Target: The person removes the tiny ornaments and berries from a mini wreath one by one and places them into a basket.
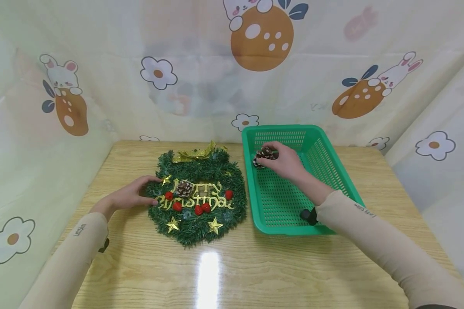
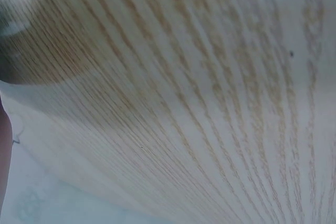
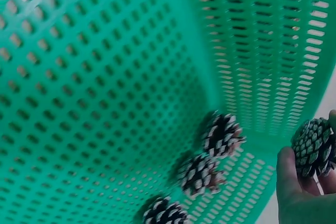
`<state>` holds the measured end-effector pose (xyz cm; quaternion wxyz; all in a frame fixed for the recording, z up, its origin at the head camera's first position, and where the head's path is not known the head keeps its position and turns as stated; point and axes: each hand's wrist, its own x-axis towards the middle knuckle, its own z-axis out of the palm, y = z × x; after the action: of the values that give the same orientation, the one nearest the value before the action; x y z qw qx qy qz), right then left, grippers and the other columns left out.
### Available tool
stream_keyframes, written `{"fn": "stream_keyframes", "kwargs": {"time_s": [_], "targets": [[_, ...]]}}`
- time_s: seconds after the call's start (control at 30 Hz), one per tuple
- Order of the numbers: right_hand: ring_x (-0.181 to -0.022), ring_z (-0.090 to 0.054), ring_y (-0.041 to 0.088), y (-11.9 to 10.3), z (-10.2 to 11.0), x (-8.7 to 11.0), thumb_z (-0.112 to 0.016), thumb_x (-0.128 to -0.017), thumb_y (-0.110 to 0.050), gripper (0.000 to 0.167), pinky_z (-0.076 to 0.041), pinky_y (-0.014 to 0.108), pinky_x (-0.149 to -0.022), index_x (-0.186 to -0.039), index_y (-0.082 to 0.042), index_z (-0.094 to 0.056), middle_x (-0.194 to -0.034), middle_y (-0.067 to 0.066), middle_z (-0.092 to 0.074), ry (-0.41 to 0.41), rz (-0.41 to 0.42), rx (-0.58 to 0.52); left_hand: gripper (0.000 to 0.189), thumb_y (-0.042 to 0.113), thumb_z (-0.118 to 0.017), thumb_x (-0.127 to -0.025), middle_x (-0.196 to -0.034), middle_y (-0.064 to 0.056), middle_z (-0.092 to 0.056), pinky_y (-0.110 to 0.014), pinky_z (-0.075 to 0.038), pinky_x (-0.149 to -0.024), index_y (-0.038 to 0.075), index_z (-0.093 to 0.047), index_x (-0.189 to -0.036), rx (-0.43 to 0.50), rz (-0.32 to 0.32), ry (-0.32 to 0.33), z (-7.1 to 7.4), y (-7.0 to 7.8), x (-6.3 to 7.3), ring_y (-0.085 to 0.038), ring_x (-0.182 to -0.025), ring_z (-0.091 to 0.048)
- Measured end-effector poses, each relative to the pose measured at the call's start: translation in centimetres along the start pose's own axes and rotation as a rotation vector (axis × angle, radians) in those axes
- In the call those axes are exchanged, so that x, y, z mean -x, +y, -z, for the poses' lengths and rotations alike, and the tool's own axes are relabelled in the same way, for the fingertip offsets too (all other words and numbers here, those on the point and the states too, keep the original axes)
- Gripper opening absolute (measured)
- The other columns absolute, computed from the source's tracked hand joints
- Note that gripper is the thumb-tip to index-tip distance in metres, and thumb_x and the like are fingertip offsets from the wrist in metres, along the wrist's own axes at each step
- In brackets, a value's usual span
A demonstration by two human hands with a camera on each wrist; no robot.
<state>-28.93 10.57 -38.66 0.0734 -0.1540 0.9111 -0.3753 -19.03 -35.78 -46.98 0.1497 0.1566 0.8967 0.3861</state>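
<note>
My right hand (image 1: 288,163) pinches a brown pine cone (image 3: 314,148) with pale-tipped scales between thumb and fingers, inside the far left part of a green basket (image 1: 257,214). Below the held cone, three more pine cones lie along the basket's bottom, among them one near the corner (image 3: 223,135). At the left edge of a green Christmas wreath (image 1: 197,221), my left hand (image 1: 129,195) rests with thumb and fingers spread, fingertips at the greenery. Gold "Merry Christmas" lettering (image 1: 212,202) crosses the wreath, with one pine cone (image 1: 184,188) on its left part.
Red berries (image 1: 202,209), gold stars (image 1: 215,225) and a gold bow (image 1: 193,155) decorate the wreath. It lies beside the basket on a wooden table (image 1: 158,274). A patterned curtain (image 1: 201,98) hangs behind and at both sides. The left wrist view shows mostly blurred wood grain.
</note>
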Motion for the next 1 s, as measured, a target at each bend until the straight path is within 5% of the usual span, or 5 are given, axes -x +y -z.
{"fn": "stream_keyframes", "kwargs": {"time_s": [0.73, 1.0], "targets": [[-0.122, -0.051, 0.037, 2.8, -1.4, -1.3, -0.073, -0.088, -0.023, 0.056, -0.044, 0.053, -0.100, -0.136, -0.002, -0.054, -0.135, 0.021, -0.054, -0.269, 0.066, 0.176, 0.077, 0.029, -0.078, -0.084, -0.150, -0.022, -0.033, -0.064, -0.015, -0.114, 0.005, -0.038, -0.145, 0.005, -0.003, -0.001, -0.2, -0.2, 0.0, -0.044, -0.140, -0.024], [-0.120, -0.053, 0.037, 3.2, -2.3, -1.6, -0.074, -0.087, -0.022, 0.053, -0.045, 0.053, -0.099, -0.134, -0.002, -0.055, -0.132, 0.019, -0.057, -0.311, 0.064, 0.196, 0.076, 0.028, -0.077, -0.085, -0.150, -0.022, -0.033, -0.063, -0.016, -0.114, 0.005, -0.037, -0.145, 0.008, -0.009, 0.004, -0.1, -0.3, 0.0, -0.044, -0.140, -0.024]]}}
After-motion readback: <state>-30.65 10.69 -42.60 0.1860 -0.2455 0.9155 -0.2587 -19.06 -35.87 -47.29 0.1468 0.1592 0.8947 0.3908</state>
